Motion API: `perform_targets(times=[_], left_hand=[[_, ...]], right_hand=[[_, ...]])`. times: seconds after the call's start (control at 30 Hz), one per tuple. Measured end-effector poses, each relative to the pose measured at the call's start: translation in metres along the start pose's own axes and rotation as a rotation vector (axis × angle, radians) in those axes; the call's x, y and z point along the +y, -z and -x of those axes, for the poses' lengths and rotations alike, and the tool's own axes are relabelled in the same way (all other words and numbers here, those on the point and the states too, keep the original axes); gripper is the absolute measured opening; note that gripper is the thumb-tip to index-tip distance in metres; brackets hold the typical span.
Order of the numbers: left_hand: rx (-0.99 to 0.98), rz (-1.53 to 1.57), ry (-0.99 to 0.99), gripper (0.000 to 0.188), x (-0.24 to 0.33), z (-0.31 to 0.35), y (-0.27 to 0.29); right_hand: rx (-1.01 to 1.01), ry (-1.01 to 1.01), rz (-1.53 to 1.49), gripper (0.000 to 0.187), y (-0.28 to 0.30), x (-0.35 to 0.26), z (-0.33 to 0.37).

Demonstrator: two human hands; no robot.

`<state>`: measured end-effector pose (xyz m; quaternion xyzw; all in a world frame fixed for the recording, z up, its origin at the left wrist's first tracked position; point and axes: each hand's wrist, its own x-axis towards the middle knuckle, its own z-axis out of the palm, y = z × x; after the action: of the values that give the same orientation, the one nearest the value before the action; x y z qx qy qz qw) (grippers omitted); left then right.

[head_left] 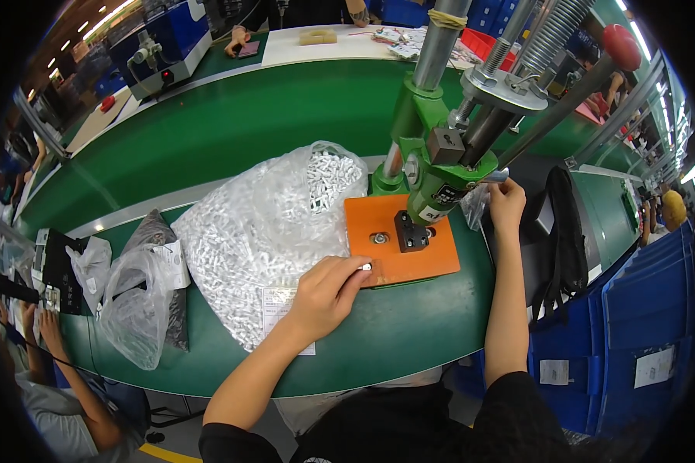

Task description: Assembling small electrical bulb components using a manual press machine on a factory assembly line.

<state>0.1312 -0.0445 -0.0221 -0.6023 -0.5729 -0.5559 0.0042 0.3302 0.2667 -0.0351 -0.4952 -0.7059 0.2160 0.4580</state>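
A small silvery metal part [365, 267] is pinched between the thumb and fingertips of my left hand [326, 299], over the near left corner of the orange base plate [428, 262]. A black fixture block [411, 234] stands on that plate, under the head of a green hand press [438, 193]. Beyond its right side, my right hand [508, 204] is raised with its fingers closed at the end of a short metal rod [497, 176] on the press. Left of the plate lies a large clear plastic bag [232, 231] full of small silvery parts.
A long lever with a red knob [621, 48] slants up from the press. Left on the green bench are a bag of dark parts [177, 309] and a crumpled clear bag [137, 324]. Blue bins [645, 324] stand at right. Other people work at left and across the bench.
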Motion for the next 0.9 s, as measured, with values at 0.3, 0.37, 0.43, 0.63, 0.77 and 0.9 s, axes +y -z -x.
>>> perform_targets(times=[0.3, 0.37, 0.43, 0.63, 0.77, 0.9], left_hand=[[0.004, -0.009, -0.013, 0.023, 0.0, -0.001, 0.001], [-0.002, -0.006, -0.017, 0.023, 0.001, -0.001, 0.0], [-0.005, -0.016, -0.012, 0.023, 0.001, -0.001, 0.0], [0.002, -0.007, -0.027, 0.024, 0.0, -0.001, 0.0], [-0.002, 0.003, -0.033, 0.023, 0.0, -0.002, -0.001], [0.003, -0.008, -0.032, 0.022, 0.0, -0.001, 0.001]], right_hand=[[-0.159, -0.086, -0.134, 0.019, 0.002, -0.01, 0.003], [-0.15, -0.074, -0.14, 0.018, 0.003, -0.003, 0.001], [-0.143, -0.062, -0.15, 0.016, 0.003, -0.002, 0.001], [-0.028, 0.031, -0.027, 0.017, 0.009, -0.013, 0.001], [0.182, -0.053, -0.308, 0.026, 0.019, -0.007, -0.007], [-0.076, -0.042, -0.938, 0.023, 0.042, -0.034, 0.001]])
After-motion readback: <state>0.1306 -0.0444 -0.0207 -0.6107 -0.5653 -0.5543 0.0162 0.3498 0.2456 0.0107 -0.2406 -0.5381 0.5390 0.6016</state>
